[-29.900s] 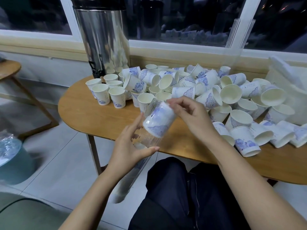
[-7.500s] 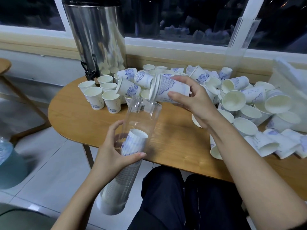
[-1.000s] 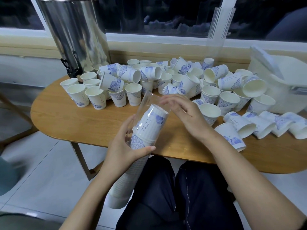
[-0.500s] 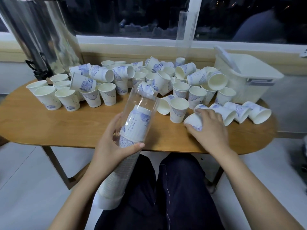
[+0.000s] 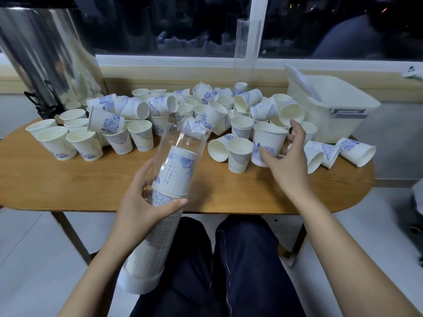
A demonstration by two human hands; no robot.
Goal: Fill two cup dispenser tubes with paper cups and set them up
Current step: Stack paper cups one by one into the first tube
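A: Gripping anything, those hands?
B: Left hand (image 5: 142, 202) is clasping the tilted, cup-stacked dispenser tube (image 5: 180, 156) at the table (image 5: 57, 179) edge; right hand (image 5: 288, 165) is curling round an upright paper cup (image 5: 269, 140) amid loose cups (image 5: 142, 138); writing unreadable

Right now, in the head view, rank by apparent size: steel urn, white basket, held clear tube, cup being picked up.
1. steel urn, though cropped by the frame
2. clear tube, nearly as big; its nearness to the camera makes this unsure
3. white basket
4. cup
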